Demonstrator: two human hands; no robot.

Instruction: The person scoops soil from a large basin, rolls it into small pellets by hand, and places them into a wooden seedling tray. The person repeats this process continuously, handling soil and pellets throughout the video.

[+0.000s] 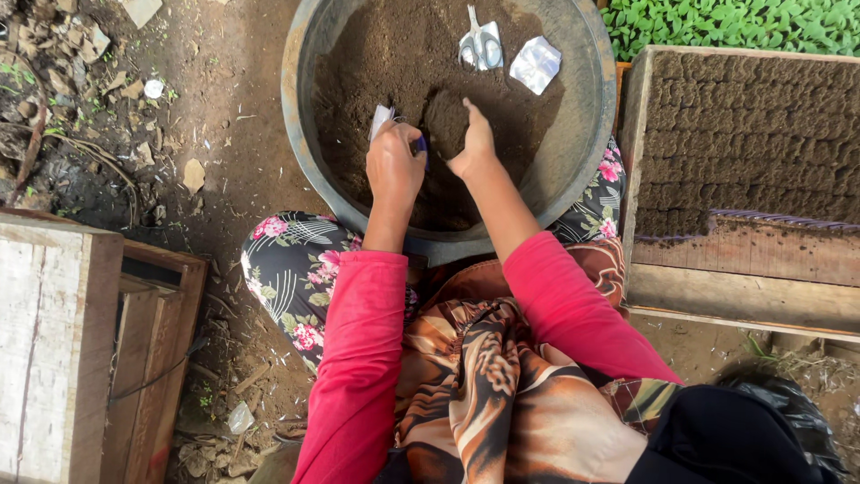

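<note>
A big grey metal basin (305, 116) rests between my knees, partly filled with dark soil (394, 63). My left hand (392, 166) is closed around a small white and blue packet (382, 119) over the basin's near side. Just to its right, my right hand (475, 143) presses its fingers into a small mound of soil. A pair of scissors (480, 45) and a torn silvery sachet (535, 64) lie on the soil at the far side.
A wooden tray (743, 269) packed with rows of soil blocks stands at the right, green seedlings (735, 22) beyond it. Wooden crates (81, 341) stand at the left on bare dirt with rubble. A black plastic bag (788, 412) lies at the lower right.
</note>
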